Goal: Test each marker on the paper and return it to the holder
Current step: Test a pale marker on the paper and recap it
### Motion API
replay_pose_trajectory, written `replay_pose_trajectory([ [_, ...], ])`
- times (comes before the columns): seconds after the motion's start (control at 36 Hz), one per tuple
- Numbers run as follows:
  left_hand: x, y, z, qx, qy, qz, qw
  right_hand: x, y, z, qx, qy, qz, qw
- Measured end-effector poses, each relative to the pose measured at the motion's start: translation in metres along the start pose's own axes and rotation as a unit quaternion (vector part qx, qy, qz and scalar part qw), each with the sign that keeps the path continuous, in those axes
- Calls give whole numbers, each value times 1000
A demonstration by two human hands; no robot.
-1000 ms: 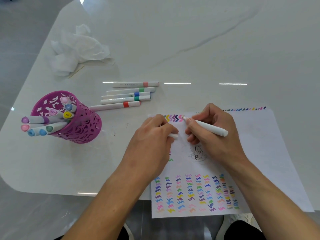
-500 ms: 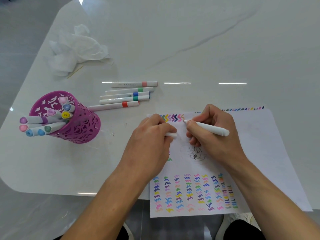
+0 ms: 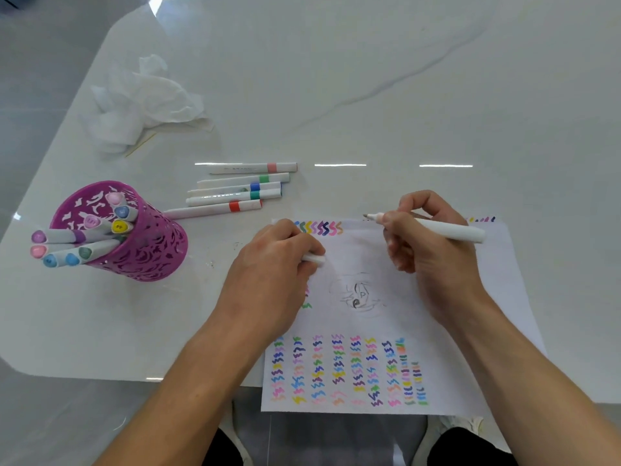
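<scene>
Marker (image 3: 447, 231), white and uncapped, is lying slanted in the right hand (image 3: 433, 264), its long axis running from 10 o'clock to 4 o'clock. Its dark tip is pointing toward 10 o'clock, while the blunt tail is sticking out past the hand toward 4 o'clock. The right hand is pinching the barrel close behind the tip with thumb and curled fingers, so most of the barrel is showing on the hand's 3 o'clock side. The tip is sitting at the far edge of the paper (image 3: 487, 314); whether it is touching the sheet cannot be told.

At 8 o'clock from the tip, the left hand (image 3: 268, 284) is resting on the paper's left edge, clenched round a white cap (image 3: 316, 259) whose end is poking out toward 3 o'clock. Between the two hands a faint pencil sketch (image 3: 359, 294) is showing, and a row of coloured squiggles (image 3: 319, 228) is running along the sheet's far edge, left of the tip.

At 9 o'clock from the left hand, the purple holder (image 3: 144, 260) is standing on the white table (image 3: 403, 79), with capped markers (image 3: 67, 247) leaning out of it toward 9 o'clock. Five loose markers (image 3: 235, 193) are lying side by side at 11 o'clock from the left hand, their axes running 9 to 3 o'clock. A crumpled tissue (image 3: 144, 99) is lying at 12 o'clock from the holder.
</scene>
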State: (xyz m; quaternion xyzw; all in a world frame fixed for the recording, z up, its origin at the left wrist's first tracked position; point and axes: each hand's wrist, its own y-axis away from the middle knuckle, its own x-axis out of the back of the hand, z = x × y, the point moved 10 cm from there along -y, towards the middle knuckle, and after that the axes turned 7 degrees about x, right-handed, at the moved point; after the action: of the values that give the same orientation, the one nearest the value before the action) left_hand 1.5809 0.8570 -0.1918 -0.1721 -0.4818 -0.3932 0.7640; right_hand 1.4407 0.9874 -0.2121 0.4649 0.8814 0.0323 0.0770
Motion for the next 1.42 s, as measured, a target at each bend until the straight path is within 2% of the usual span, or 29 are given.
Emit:
replay_pose_trajectory([
  [0.19, 6, -1, -6, 53, 43, -6, 998, -8, 5, -21, 66, 49, -43, 996],
  [0.31, 15, -6, -10, 71, 133, 11, 989, -12, 5, -32, 96, 41, -43, 994],
  [0.42, 10, -7, -5, 88, 253, -16, 963, -10, 7, -37, 89, 2, -35, 995],
  [0.53, 4, -5, 5, 82, 302, -41, 949, -9, 9, -41, 94, -13, -33, 995],
  [0.81, -1, -4, 2, 102, 312, -52, 943, -8, 9, -42, 111, 22, -37, 993],
  [1.08, -3, -3, 12, 62, 294, -73, 951, -21, 10, -30, 91, 90, -79, 989],
  [1.17, -5, -3, 9, 71, 296, -77, 949, -22, 11, -30, 90, 90, -87, 988],
  [1.28, -8, -3, 4, 90, 344, -88, 931, -18, 10, -33, 85, 75, -77, 990],
  [1.42, -7, -4, 8, 75, 360, -80, 927, -18, 10, -32, 73, 50, -78, 993],
])
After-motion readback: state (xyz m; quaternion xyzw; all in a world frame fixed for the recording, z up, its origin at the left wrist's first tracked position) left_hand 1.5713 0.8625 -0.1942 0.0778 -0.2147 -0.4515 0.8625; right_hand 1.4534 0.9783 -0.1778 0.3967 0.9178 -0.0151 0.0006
